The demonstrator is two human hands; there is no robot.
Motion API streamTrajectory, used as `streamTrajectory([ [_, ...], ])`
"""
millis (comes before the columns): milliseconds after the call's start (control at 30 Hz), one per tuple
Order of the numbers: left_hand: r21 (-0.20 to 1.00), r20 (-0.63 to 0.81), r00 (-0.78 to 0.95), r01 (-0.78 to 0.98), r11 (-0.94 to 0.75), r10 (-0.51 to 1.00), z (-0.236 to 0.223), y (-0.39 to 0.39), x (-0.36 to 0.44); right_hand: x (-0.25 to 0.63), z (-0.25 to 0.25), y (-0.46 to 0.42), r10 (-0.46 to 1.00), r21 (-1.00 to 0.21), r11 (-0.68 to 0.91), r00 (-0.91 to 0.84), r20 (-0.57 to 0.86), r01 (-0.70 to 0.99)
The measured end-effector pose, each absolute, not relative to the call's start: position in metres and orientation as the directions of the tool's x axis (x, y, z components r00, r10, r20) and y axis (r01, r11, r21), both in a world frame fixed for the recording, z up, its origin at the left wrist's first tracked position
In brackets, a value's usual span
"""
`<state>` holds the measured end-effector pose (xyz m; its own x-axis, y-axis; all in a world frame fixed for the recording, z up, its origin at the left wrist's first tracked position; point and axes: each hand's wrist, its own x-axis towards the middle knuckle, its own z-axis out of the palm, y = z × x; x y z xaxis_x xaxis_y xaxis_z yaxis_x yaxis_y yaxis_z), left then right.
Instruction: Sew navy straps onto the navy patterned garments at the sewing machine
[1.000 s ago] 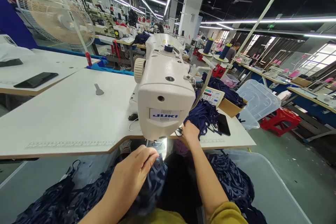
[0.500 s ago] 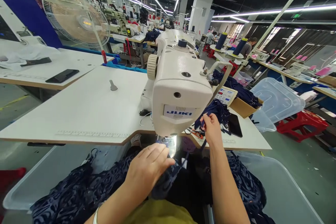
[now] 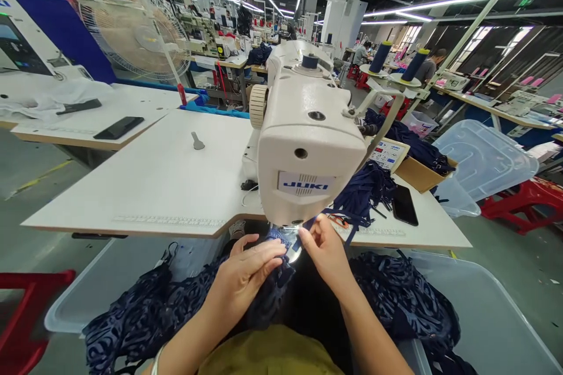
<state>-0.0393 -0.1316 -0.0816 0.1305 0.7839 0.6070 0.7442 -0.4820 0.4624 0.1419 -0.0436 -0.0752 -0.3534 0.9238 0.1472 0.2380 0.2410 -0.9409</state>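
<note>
Both Hands at the Needle Area, Navy Garment Piece Beneath the Machine Head

My left hand [image 3: 253,266] is at the front of the sewing machine [image 3: 310,129], fingers together and thumb drawn in beneath them, holding a navy garment piece [image 3: 281,276]. The piece lies partly in the lit spot under the machine head and hangs down toward my lap; my fingers hide part of it. A pale band circles my left wrist.

My right hand [image 3: 326,252] is just beside that spot, opposite the left and apart from it. Its thumb and index finger form a narrow gap at a bit of navy strap; I cannot tell whether they are closed on it.

On the white table [image 3: 176,181], to the right of the machine head, I note a heap of navy straps [image 3: 365,190], orange-handled scissors [image 3: 338,221] partly behind my right hand, a control panel [image 3: 387,154], a black phone [image 3: 404,205] lying flat and a cardboard box [image 3: 424,174] holding more navy material. To the left of the machine lies a small grey metal piece [image 3: 197,141].

Below the table edge stand two clear tubs, left [image 3: 65,310] and right [image 3: 497,316], each holding navy patterned fabric.
</note>
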Motion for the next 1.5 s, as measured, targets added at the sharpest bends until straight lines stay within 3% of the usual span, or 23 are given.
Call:
streamTrajectory([
  [467, 0.155, 0.649, 0.331, 0.824, -0.545, 0.685, -0.077, -0.125, -0.032, 0.129, -0.078, -0.055, 0.955, -0.977, 0.164, -0.269, 0.124, 0.135],
  [767, 0.112, 0.635, 0.411, 0.789, -0.604, 0.654, -0.072, -0.121, -0.035, 0.13, -0.082, -0.054, 0.949, -0.975, 0.176, -0.286, 0.13, 0.139],
  [967, 0.125, 0.645, 0.316, 0.855, -0.504, 0.696, -0.067, -0.123, -0.029, 0.135, -0.078, -0.045, 0.931, -0.98, 0.156, -0.35, 0.104, 0.124],
  [1200, 0.088, 0.639, 0.283, 0.897, -0.434, 0.715, -0.054, -0.128, -0.017, 0.13, -0.069, -0.013, 0.901, -0.944, 0.264, -0.4, 0.169, 0.197],
  [1500, 0.068, 0.695, 0.202, 0.937, -0.342, 0.69, -0.068, -0.122, -0.006, 0.115, -0.072, 0.008, 0.836, -0.917, 0.367, -0.488, 0.25, 0.159],
])
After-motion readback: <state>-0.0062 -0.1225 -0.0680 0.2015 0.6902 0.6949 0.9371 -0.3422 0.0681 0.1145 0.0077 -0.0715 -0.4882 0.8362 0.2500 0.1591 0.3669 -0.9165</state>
